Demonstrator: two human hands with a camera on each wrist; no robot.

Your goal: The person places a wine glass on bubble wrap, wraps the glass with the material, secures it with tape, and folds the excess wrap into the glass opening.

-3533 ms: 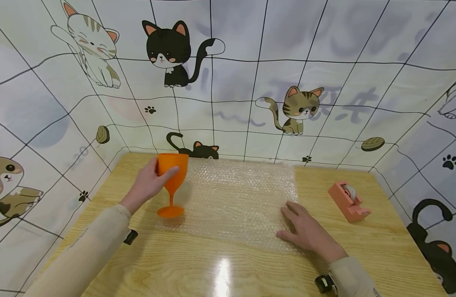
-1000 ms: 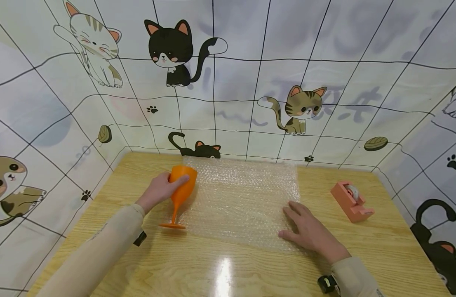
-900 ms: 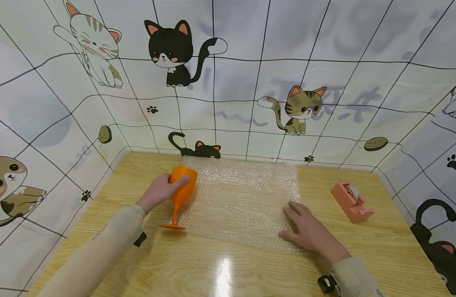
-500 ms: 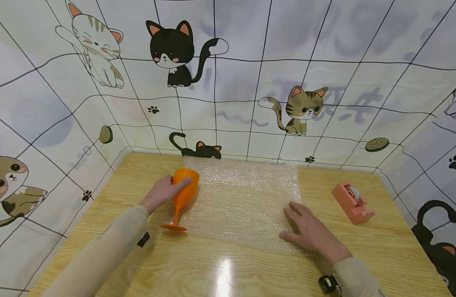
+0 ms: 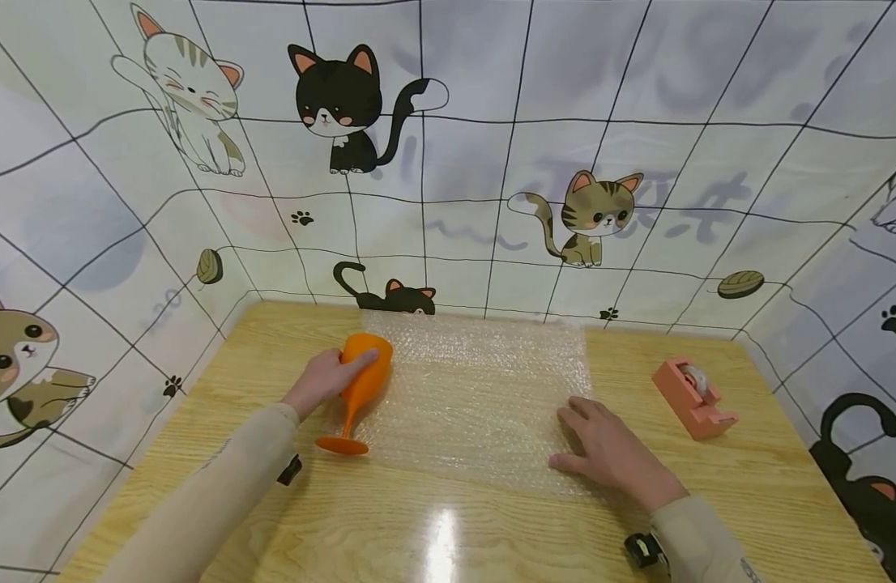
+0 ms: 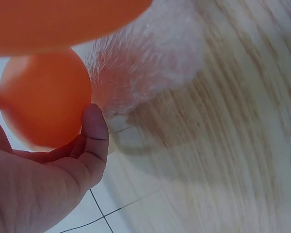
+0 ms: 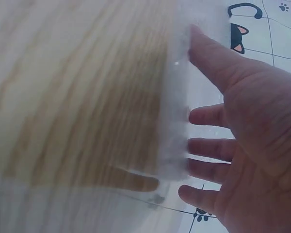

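My left hand (image 5: 327, 380) grips the bowl of an orange goblet (image 5: 368, 372), thumb along its near side. The goblet leans with its rim to the right, its round foot low over the left edge of a sheet of bubble wrap (image 5: 477, 389). Up close in the left wrist view, the foot fills the top and the fingers curl round the orange bowl (image 6: 46, 97). At the sheet's right edge my right hand (image 5: 612, 453) lies with its fingers spread and fairly straight. In the right wrist view those fingertips (image 7: 196, 116) meet the rim of the clear wrap (image 7: 177, 97).
A pink tape dispenser (image 5: 692, 397) with a roll of tape stands on the wooden table (image 5: 390, 526), right of the wrap. Behind and at both sides rises a cloth (image 5: 462, 154) printed with cats and grid lines.
Over the last few seconds the left hand has brought the goblet right and lower, tipping it from upright to a lean. The right hand has stayed at the wrap's edge.
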